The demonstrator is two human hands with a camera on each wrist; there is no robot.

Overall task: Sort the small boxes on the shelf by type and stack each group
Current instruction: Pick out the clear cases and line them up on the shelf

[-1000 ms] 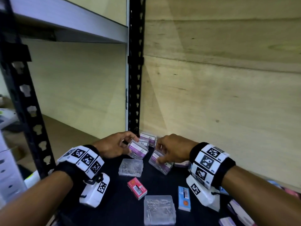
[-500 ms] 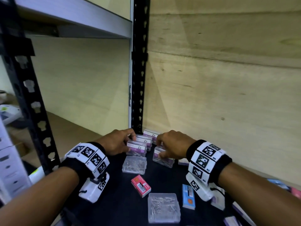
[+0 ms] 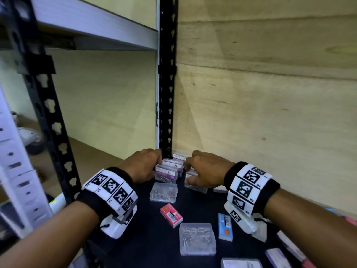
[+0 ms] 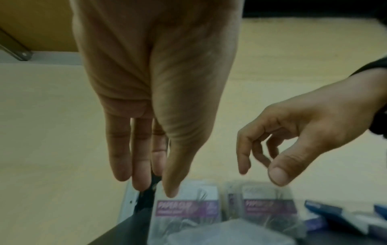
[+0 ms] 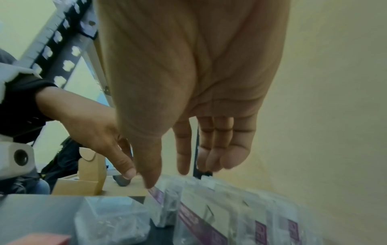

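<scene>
Hovering loose-fingered, left hand and right hand grip nothing above the purple paper-clip boxes gathered at 12 o'clock; clear boxes, red box and blue box lie unsorted toward 6.

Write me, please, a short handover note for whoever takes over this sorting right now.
Left hand: open, fingertips at the purple boxes lined up in the back corner.
Right hand: open, holding nothing, over one more purple box beside that row.
Done: purple boxes gathered, that one not yet joined.
Left: clear box, second clear box, red box, blue box and more boxes lie loose on the shelf; group and stack.
</scene>
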